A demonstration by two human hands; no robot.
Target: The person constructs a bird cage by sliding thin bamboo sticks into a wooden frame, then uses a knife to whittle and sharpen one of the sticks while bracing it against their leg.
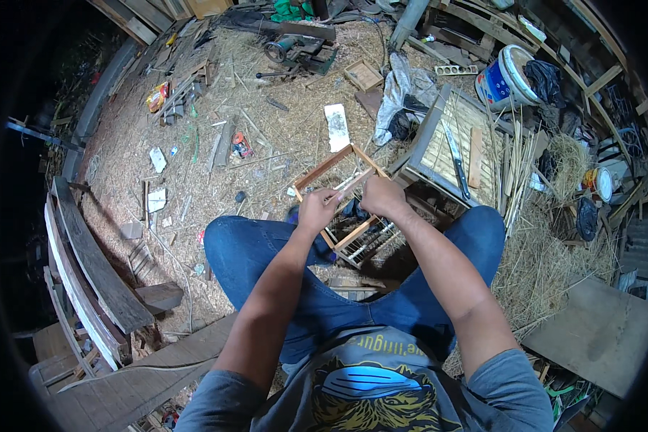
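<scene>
So you're sitting with your knees spread and the small wooden frame [335,189] is being held up over your lap, between both hands, above the straw-covered floor [194,144]. Its far corner is pointing away from you toward the upper middle, and the near part is dropping down between your thighs, where the thin bamboo bars [371,241] of it are showing.

The bit that matters: a thin pale stick [354,181] is running diagonally across the frame, long axis going from lower left to upper right, and both hands are sitting on it. Your left hand [315,210] is pinching its lower end, fingers closed together on the stick right at the frame's near rail. Your right hand [383,196] is just beside it, at the upper end, fingers curled shut on the stick and touching the frame's right rail too. So neither hand is really nearer; the two grips are almost touching each other.

Off to your right, well apart from the hands, a knife [455,158] is lying on a slatted wooden crate [439,155], with a white bucket [506,75] beyond it near the far wall.
</scene>
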